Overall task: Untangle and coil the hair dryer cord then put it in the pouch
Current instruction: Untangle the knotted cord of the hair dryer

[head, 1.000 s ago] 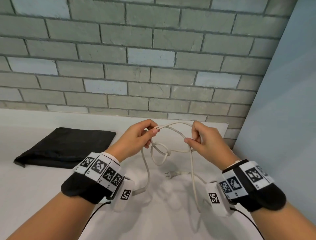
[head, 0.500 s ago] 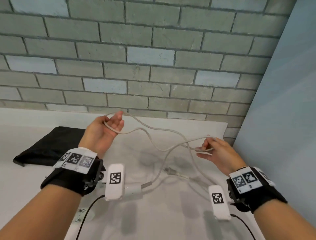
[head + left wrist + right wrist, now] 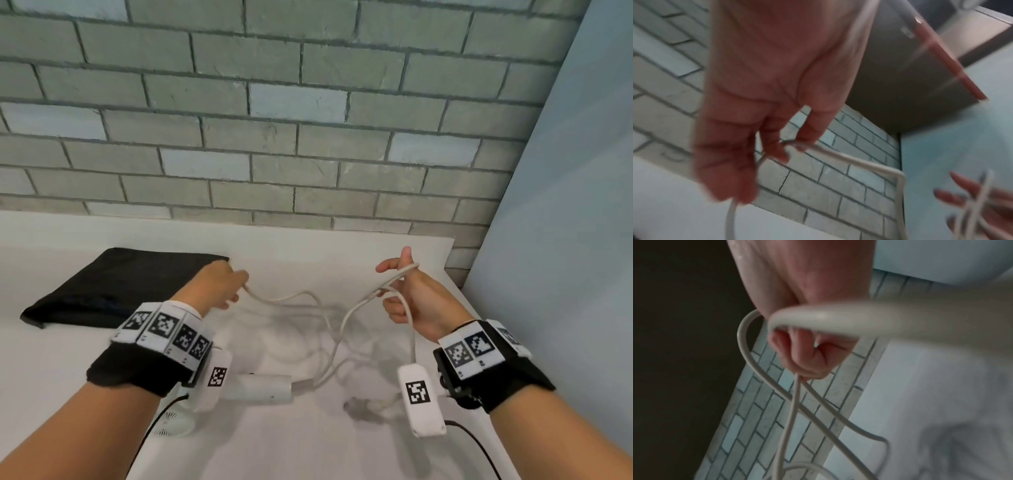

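Both hands hold the white hair dryer cord [image 3: 301,298] up off the countertop. The left hand [image 3: 219,284] pinches one stretch of it between thumb and fingertips; the left wrist view, though blurred, shows the cord passing under those fingertips and dropping away below the hand. The right hand [image 3: 414,298] has its lower fingers curled round a doubled length, with a bend of cord looped over the raised forefinger; the right wrist view shows two strands leaving the fist and crossing just below it.

Between the hands the cord sags in a loose arc, then falls in slack curves to the white countertop [image 3: 308,445]. No tight knot shows in the hanging part, so the untangling looks largely done, though the strands crossing near the right hand and the loops lying on the surface may yet hide a twist. One end runs into the handle of the white hair dryer [image 3: 260,389], which lies on the counter near the left wrist. The plug [image 3: 359,407] lies blurred on the counter by the right wrist.

Coiling seems barely begun: at most one loop is gathered in the right hand. The black pouch [image 3: 113,287] lies flat behind the left hand, with nothing seen in it.
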{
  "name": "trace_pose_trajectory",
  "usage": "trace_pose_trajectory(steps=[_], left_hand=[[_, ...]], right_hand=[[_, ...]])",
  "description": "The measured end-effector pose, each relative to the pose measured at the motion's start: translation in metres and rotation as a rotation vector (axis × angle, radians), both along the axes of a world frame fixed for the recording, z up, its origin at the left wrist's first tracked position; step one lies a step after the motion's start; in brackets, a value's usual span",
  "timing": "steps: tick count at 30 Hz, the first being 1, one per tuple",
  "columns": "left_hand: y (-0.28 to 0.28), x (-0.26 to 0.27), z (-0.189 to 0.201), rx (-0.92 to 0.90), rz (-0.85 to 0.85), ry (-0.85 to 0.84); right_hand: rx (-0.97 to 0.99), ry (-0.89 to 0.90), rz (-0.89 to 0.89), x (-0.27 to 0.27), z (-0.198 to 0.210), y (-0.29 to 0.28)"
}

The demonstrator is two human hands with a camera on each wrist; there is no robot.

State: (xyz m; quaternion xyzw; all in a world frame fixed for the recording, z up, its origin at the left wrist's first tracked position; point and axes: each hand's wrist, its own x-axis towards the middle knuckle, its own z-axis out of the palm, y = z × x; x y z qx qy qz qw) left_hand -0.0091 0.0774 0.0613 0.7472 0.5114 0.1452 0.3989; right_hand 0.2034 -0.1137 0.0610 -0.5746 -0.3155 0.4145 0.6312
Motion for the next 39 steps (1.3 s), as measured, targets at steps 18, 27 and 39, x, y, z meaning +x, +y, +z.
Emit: trace_pose_trajectory(steps=[18,27,39], left_hand=[[-0.050,0.048,0.006,0.055,-0.478,-0.778],[-0.012,0.020,0.054,-0.345,-0.420,-1.464],[-0.024,0.051,0.015,0.067,-0.445,-0.518]], right_hand=[[-0.087,-0.193,0.014,-0.003,0.000,-0.005],[-0.307,-0.383,0.058,-0.002,-0.020,-0.011],[0.085,0.102,0.135,-0.013,0.033,-0.018]])
